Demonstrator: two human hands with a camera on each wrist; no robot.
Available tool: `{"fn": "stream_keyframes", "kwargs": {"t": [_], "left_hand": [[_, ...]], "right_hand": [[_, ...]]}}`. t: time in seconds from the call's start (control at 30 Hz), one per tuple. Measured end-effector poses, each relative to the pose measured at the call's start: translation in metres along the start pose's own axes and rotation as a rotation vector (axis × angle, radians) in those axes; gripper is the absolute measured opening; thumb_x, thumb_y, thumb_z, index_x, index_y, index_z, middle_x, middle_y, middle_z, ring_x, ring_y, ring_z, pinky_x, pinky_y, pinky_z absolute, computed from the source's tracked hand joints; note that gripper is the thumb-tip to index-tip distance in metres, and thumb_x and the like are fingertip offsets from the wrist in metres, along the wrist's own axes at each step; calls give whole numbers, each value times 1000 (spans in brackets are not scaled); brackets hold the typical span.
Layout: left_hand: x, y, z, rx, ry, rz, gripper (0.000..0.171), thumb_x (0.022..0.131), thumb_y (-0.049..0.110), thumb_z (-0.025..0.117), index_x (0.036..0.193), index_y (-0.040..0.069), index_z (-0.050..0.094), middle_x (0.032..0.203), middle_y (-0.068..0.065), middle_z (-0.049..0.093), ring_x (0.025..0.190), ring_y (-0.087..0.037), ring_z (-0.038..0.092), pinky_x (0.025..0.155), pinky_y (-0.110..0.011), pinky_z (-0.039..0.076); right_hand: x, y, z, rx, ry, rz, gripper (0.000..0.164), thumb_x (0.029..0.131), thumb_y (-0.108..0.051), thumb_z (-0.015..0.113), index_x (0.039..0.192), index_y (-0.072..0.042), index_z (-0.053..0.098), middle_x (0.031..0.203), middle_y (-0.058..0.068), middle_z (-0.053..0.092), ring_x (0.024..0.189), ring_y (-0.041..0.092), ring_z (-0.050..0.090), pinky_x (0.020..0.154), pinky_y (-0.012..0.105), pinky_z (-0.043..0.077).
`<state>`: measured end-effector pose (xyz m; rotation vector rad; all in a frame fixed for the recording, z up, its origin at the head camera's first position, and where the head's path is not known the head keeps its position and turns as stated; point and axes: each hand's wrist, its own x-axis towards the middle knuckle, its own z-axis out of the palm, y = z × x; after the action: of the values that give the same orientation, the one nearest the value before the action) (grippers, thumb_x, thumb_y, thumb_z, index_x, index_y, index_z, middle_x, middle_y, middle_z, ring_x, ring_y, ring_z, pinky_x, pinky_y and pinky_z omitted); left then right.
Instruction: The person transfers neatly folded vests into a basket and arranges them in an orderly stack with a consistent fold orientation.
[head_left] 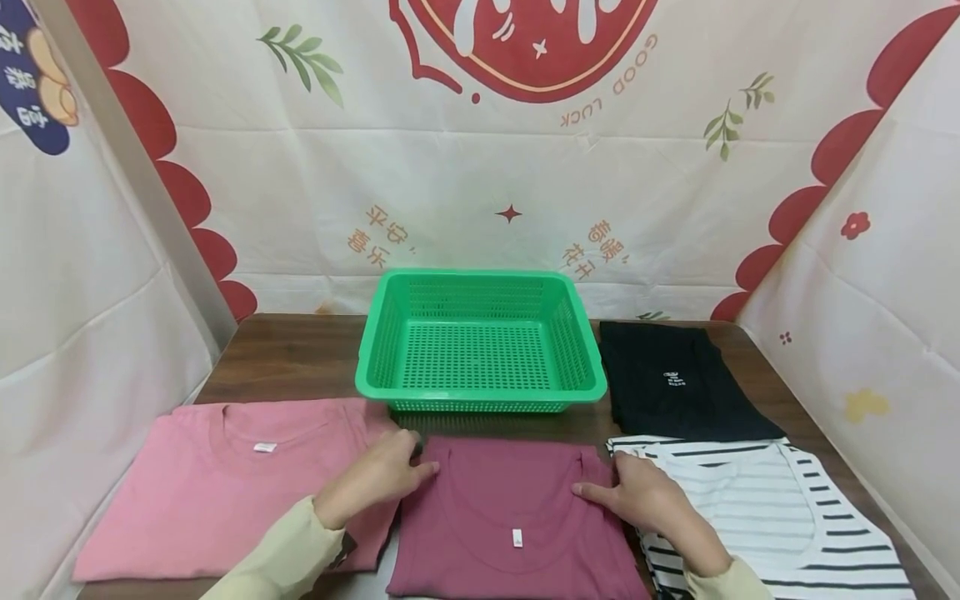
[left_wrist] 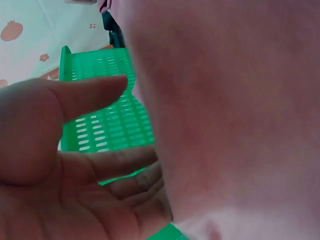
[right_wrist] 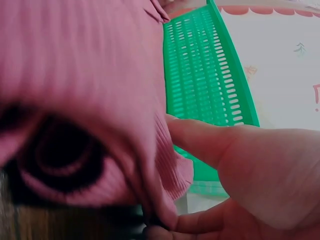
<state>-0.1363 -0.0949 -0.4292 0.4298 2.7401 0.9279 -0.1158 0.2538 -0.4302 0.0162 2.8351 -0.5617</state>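
A folded maroon shirt (head_left: 517, 500) with a white neck label lies in front of me. My left hand (head_left: 378, 475) is at its upper left edge, thumb touching the cloth. In the left wrist view that hand's thumb and fingers (left_wrist: 122, 165) are straight and spread, with fingertips hidden behind the cloth. My right hand (head_left: 648, 492) holds the shirt's right edge, its thumb on top. The right wrist view shows the ribbed cloth (right_wrist: 135, 100) between that thumb and the fingers, which are partly hidden below.
An empty green plastic basket (head_left: 480, 400) stands behind the shirt. A folded pink T-shirt (head_left: 277, 492) lies at the left. To the right are a black folded garment (head_left: 667, 383) and a striped white shirt (head_left: 772, 508). A printed cloth backdrop (head_left: 480, 167) encloses the wooden table (head_left: 292, 350).
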Motion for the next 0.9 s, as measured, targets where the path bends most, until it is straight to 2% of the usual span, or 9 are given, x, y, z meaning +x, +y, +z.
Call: {"fn": "stream_keyframes", "kwargs": {"t": [0.1, 0.33, 0.47, 0.7, 0.8, 0.9], "left_hand": [[2, 2, 3, 17, 16, -26, 26, 86, 21, 77, 76, 4, 59, 64, 0, 48, 59, -15, 43, 52, -29, 38], [8, 3, 9, 63, 51, -27, 28, 78, 20, 84, 73, 4, 61, 69, -2, 55, 64, -16, 47, 58, -31, 43], [10, 2, 9, 76, 43, -30, 30, 76, 19, 85, 72, 5, 60, 72, -2, 55, 66, -16, 47, 61, -32, 44], [10, 2, 10, 92, 26, 14, 29, 77, 18, 84, 71, 7, 57, 76, -3, 54, 73, -17, 48, 69, -35, 43], [11, 1, 10, 76, 4, 29, 28, 79, 16, 82, 70, 9, 56, 73, -2, 54, 71, -18, 48, 66, -35, 43], [11, 1, 9, 48, -15, 32, 21, 81, 14, 80, 79, 6, 61, 76, -4, 59, 73, -19, 52, 67, -36, 45]], "right_hand": [[0, -2, 3, -5, 4, 0, 59, 75, -59, 78, 88, -5, 58, 78, 5, 57, 70, 18, 54, 59, 36, 45], [3, -7, 4, -11, 15, -1, 54, 76, -57, 78, 81, -7, 57, 79, 6, 59, 68, 18, 52, 58, 36, 44], [5, -8, 5, -5, 10, 3, 53, 77, -55, 77, 83, -6, 58, 81, 7, 59, 69, 18, 52, 58, 35, 44], [7, -10, 6, 0, 14, -23, 53, 79, -50, 78, 94, -2, 64, 89, 11, 65, 76, 20, 57, 62, 38, 47], [7, -11, 8, 23, 12, -52, 44, 80, -44, 79, 85, -4, 60, 80, 7, 60, 71, 19, 52, 61, 36, 44], [7, -12, 9, 56, 14, -88, 39, 82, -38, 79, 77, -9, 54, 73, 3, 53, 68, 18, 48, 61, 34, 42]]}}
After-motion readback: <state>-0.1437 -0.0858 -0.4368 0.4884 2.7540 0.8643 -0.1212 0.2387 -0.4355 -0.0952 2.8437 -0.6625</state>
